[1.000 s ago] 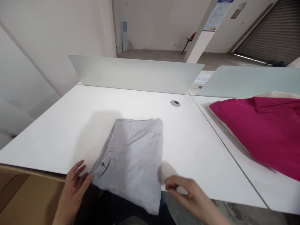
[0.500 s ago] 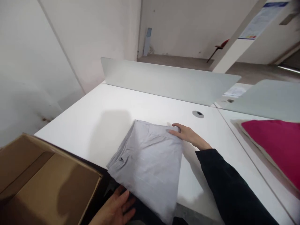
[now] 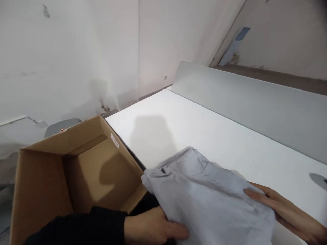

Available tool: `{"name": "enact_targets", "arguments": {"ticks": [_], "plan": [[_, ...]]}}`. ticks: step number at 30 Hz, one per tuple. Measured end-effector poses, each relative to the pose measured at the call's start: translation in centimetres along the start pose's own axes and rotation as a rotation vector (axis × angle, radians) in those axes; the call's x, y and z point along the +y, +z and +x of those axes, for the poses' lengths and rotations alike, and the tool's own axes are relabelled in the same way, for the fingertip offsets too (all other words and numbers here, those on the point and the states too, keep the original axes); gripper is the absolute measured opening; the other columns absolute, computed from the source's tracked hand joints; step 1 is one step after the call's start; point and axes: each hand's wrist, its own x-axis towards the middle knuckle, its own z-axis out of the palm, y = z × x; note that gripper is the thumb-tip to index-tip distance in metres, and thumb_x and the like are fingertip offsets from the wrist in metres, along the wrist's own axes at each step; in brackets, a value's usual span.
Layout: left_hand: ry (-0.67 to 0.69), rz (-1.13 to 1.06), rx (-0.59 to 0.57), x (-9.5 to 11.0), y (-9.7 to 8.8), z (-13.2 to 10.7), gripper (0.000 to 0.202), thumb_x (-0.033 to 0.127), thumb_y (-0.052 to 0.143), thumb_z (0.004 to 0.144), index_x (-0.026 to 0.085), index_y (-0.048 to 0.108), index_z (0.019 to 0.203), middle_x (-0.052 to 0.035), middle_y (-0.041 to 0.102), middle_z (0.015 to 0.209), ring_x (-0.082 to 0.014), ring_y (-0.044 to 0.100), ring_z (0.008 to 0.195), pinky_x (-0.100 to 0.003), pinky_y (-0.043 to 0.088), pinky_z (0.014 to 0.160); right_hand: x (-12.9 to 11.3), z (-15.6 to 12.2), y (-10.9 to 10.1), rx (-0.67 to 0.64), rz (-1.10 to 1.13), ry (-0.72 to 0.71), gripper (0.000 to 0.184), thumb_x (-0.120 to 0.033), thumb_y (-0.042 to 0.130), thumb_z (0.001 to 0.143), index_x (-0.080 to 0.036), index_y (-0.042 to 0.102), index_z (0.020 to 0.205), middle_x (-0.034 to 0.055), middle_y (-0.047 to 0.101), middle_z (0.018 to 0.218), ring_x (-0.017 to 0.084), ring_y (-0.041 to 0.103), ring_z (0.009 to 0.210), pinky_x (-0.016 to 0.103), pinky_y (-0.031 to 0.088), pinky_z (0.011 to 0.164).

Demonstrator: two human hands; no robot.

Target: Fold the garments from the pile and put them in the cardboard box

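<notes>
A folded light grey garment is held between my two hands, above the near edge of the white desk. My left hand grips its lower left edge, thumb on top and the other fingers hidden beneath the cloth. At its right side my right hand pinches the cloth, thumb above and fingers underneath. To the left of the garment stands an open cardboard box, with my left forearm across its near side.
The white desk stretches behind the garment to a pale divider panel. A cable hole shows at the right edge. White walls close off the back left. Beyond the box is a grey rounded object.
My view has swung left, bringing more of the box into sight. My left hand, open below the garment before, now grips it. The garment has been lifted and moved toward the box.
</notes>
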Motion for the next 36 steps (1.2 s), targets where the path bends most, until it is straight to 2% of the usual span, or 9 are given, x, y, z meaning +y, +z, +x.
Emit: {"name": "enact_targets", "arguments": {"ticks": [3,8,13,16,21,25,28,32,36], "plan": [[0.086,-0.064,0.058,2.6,-0.4,-1.8,0.056,0.032,0.084,0.055,0.012,0.067,0.105,-0.0124,0.070,0.112,-0.0315,0.060,0.115,-0.047,0.039,0.107,-2.2,0.3,1.3,-0.154,0.265,0.127,0.047,-0.057,0.076,0.052,-0.034,0.073,0.092,0.0154,0.074,0.099,0.038,0.070,0.096,0.043,0.060,0.079],[0.279,-0.056,0.173,5.6,-3.1,-7.0,0.049,0.035,0.082,0.064,0.013,0.066,0.105,-0.0096,0.073,0.101,-0.0239,0.067,0.096,-0.041,0.046,0.098,-9.2,-0.2,5.1,-0.148,0.366,0.019,0.047,-0.050,0.080,0.054,-0.031,0.072,0.095,0.0137,0.074,0.093,0.037,0.071,0.083,0.043,0.060,0.068],[0.360,-0.064,0.509,5.3,-7.1,-13.7,0.061,0.037,0.082,0.066,0.017,0.059,0.119,-0.0086,0.071,0.108,-0.0218,0.066,0.092,-0.034,0.049,0.088,-17.8,-1.6,11.8,-0.278,0.333,-0.146,0.057,-0.048,0.081,0.059,-0.023,0.068,0.108,0.0099,0.074,0.089,0.025,0.069,0.069,0.033,0.056,0.059],[0.397,-0.061,0.728,3.8,-9.8,-16.9,0.080,0.040,0.081,0.067,0.021,0.046,0.136,-0.0118,0.065,0.122,-0.0251,0.065,0.101,-0.034,0.049,0.089,-21.3,-1.6,16.7,-0.368,0.246,-0.300,0.053,-0.050,0.078,0.060,-0.017,0.068,0.100,0.0086,0.073,0.085,0.024,0.068,0.074,0.030,0.054,0.063],[0.414,0.047,0.967,0.6,-15.1,-18.8,0.092,0.044,0.071,0.074,0.023,0.024,0.150,-0.0146,0.051,0.142,-0.0308,0.055,0.122,-0.040,0.046,0.098,-23.6,-0.7,24.5,-0.551,-0.014,-0.604,0.035,-0.049,0.062,0.071,-0.016,0.067,0.085,0.0058,0.071,0.084,0.024,0.065,0.081,0.029,0.051,0.067],[0.372,0.289,1.113,-1.6,-19.1,-18.7,0.083,0.036,0.063,0.075,0.018,0.029,0.148,-0.0126,0.045,0.149,-0.0302,0.043,0.135,-0.043,0.033,0.112,-24.2,-0.1,29.1,-0.512,-0.321,-0.841,0.020,-0.033,0.054,0.075,-0.017,0.066,0.081,0.0039,0.070,0.083,0.022,0.063,0.079,0.027,0.045,0.067],[0.317,0.480,1.192,-2.3,-21.6,-18.5,0.076,0.026,0.054,0.077,0.013,0.030,0.148,-0.0126,0.042,0.152,-0.0283,0.039,0.138,-0.043,0.024,0.117,-24.9,0.6,32.2,-0.490,-0.509,-0.927,0.016,-0.024,0.052,0.076,-0.017,0.066,0.081,0.0047,0.071,0.086,0.021,0.063,0.081,0.026,0.043,0.069],[0.162,0.832,1.257,-1.7,-24.4,-18.5,0.076,0.015,0.040,0.082,0.006,0.015,0.152,-0.0194,0.053,0.139,-0.0270,0.056,0.122,-0.042,0.036,0.109,-26.4,2.1,36.7,-0.426,-0.702,-0.962,0.016,-0.020,0.052,0.079,-0.015,0.067,0.084,0.0083,0.071,0.090,0.022,0.064,0.086,0.026,0.042,0.074],[0.032,1.031,1.379,-0.6,-27.2,-19.1,0.071,0.014,0.031,0.087,0.008,0.007,0.154,-0.0167,0.067,0.112,-0.0242,0.067,0.099,-0.039,0.048,0.094,-27.5,3.6,40.2,-0.357,-0.737,-1.029,0.026,-0.021,0.047,0.087,-0.013,0.066,0.104,0.0108,0.069,0.104,0.024,0.062,0.100,0.031,0.044,0.086]]}}
